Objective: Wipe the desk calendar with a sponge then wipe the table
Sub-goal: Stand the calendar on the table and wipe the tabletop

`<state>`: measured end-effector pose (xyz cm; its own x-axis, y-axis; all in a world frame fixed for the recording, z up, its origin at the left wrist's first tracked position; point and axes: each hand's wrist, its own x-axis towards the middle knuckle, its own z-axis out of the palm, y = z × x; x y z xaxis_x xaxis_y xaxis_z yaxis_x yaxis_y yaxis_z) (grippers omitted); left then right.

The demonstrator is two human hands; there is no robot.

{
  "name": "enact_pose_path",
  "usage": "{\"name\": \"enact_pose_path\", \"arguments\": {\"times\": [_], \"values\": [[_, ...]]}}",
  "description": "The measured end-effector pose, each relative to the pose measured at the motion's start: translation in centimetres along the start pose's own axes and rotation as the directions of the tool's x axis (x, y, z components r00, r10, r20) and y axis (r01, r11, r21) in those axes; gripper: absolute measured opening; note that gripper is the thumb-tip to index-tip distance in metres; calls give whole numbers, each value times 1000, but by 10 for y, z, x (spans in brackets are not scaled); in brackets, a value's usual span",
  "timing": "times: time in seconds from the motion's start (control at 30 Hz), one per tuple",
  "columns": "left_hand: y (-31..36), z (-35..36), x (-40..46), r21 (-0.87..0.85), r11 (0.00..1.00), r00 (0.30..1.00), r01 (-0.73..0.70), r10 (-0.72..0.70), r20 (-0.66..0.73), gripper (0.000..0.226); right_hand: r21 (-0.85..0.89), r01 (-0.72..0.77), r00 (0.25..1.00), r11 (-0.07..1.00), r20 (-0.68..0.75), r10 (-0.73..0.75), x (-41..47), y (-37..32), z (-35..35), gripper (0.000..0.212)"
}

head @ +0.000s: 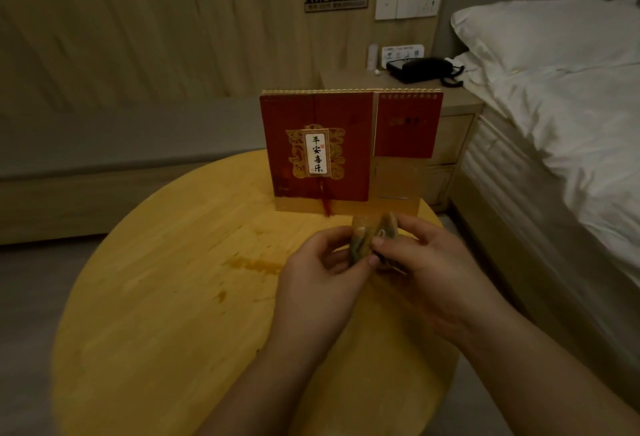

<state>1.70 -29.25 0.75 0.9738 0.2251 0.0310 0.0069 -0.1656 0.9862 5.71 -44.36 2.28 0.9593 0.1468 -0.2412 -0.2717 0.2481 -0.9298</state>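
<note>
A red desk calendar (332, 144) with a gold spiral top and a white label stands upright at the far side of the round wooden table (166, 297). Just in front of it, above the table, my left hand (322, 269) and my right hand (426, 262) together pinch a folded yellow-green sponge (363, 238). The sponge is bent between the fingers of both hands and partly hidden by them. A brownish wet stain (256, 264) lies on the table left of my left hand.
A bed with white sheets (561, 124) runs along the right, close to the table's edge. Behind the calendar stands a nightstand with a black telephone (422, 68). A low bench (104, 144) lines the wood-panelled wall at the left.
</note>
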Motion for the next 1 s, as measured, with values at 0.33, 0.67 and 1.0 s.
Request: {"name": "enact_pose_path", "arguments": {"times": [0.33, 0.67, 1.0], "values": [[-4, 5, 6, -215, 968, 992, 127, -121, 38, 58, 157, -78, 996, 984, 56, 70, 4, -6, -14, 39], [-12, -3, 19, -252, 943, 973, 217, -228, -18, 33, -134, -79, 995, 988, -65, 71, 14, -13, -36, 41], [-6, 20, 23, 490, 871, 999, 49, -39, -30, 56, -981, 188, 909, 41, 158, -385, 11, 6, -39, 64]]}}
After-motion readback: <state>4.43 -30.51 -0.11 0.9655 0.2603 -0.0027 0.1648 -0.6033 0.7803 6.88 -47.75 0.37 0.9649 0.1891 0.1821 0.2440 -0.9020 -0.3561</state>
